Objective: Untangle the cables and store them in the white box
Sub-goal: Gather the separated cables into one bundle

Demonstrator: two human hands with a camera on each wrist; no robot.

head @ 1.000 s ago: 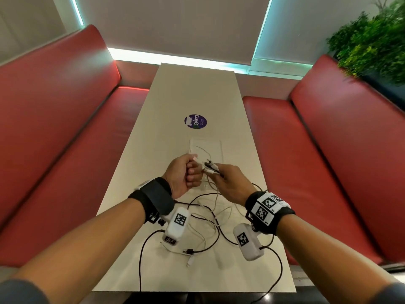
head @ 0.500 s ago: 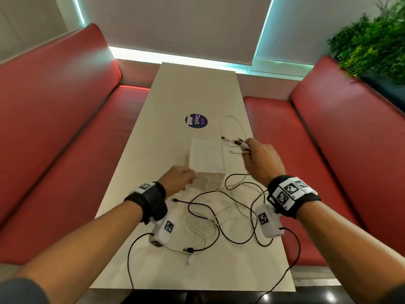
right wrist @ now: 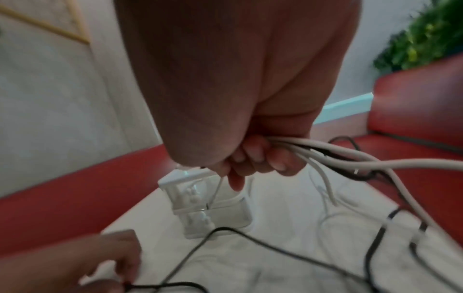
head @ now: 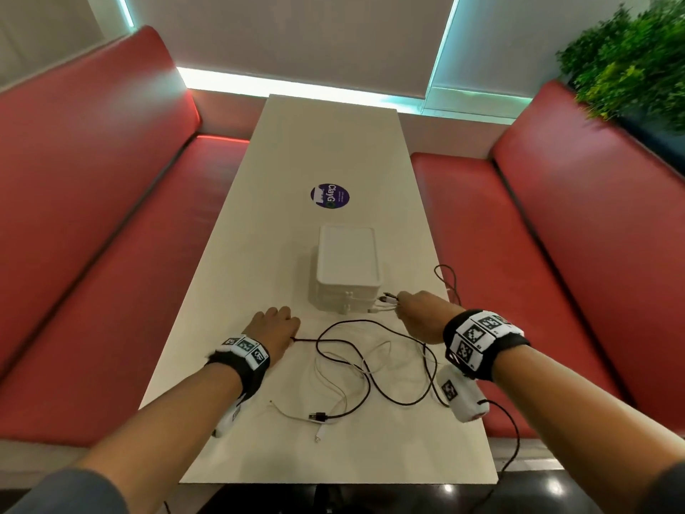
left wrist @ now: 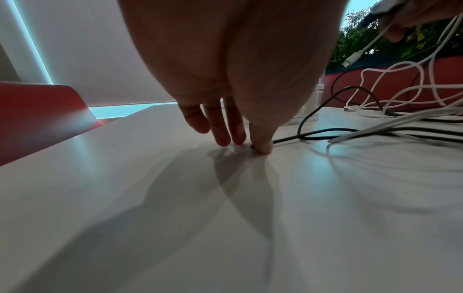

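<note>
The white box (head: pixel 348 268) stands lid-down in mid-table, also visible in the right wrist view (right wrist: pixel 190 198). My right hand (head: pixel 419 313) grips a bundle of white and black cable ends (head: pixel 387 300) beside the box's near right corner; its fingers (right wrist: pixel 250 164) curl round the strands (right wrist: pixel 350 158). Loose tangled loops (head: pixel 370 369) trail from the bundle over the table. My left hand (head: pixel 276 328) is down on the table left of the box. Its thumb (left wrist: pixel 260 146) and fingertips pinch the black cable's (left wrist: pixel 325 132) end against the surface.
The long white table (head: pixel 333 142) runs between two red benches (head: pixel 92 217). A round purple sticker (head: pixel 330 196) lies beyond the box. A black loop (head: pixel 448 280) reaches the table's right edge. A green plant (head: pixel 630 57) stands at the far right.
My hands parted. The right hand swung out right with the bundle, then dropped back beside the box. The left hand let go of the bundle and came down onto the black cable's end.
</note>
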